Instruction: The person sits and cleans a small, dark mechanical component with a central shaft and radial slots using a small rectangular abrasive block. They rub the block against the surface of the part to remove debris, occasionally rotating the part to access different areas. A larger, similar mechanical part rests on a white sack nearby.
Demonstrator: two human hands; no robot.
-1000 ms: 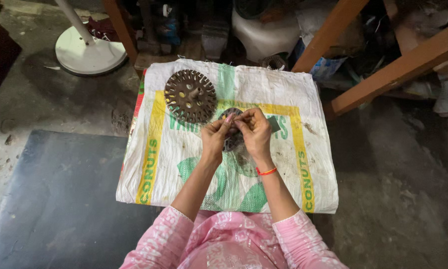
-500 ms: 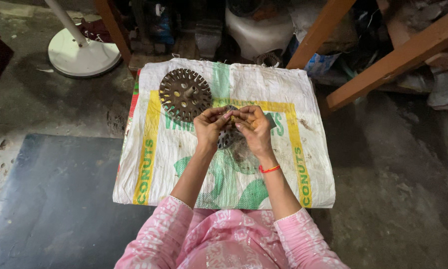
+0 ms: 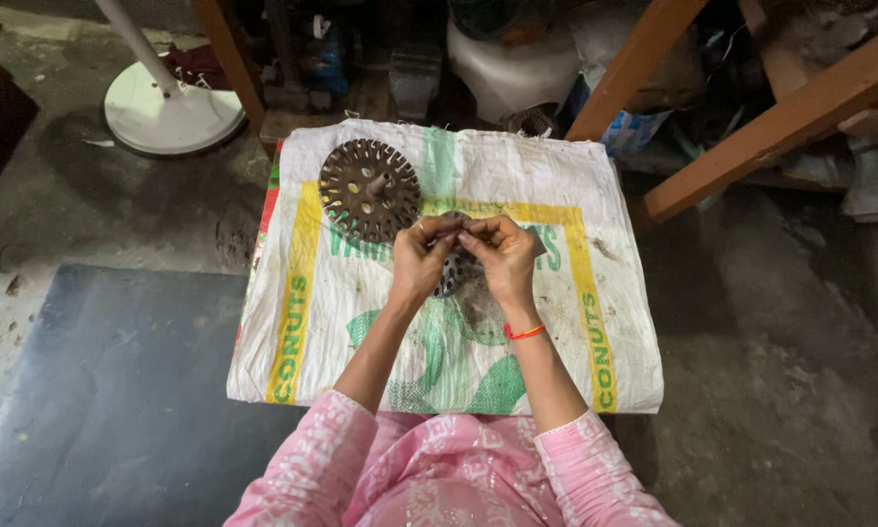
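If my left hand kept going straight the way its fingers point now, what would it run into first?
The left hand points up and slightly right, toward the right hand, already closed on the small slotted metal disc between them. It would likely meet the right hand's fingertips first; depth is unclear.

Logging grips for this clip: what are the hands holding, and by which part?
Both the left hand and the right hand hold a small dark slotted metal disc between them, fingers pinching its upper edge; the exact contact is hidden.
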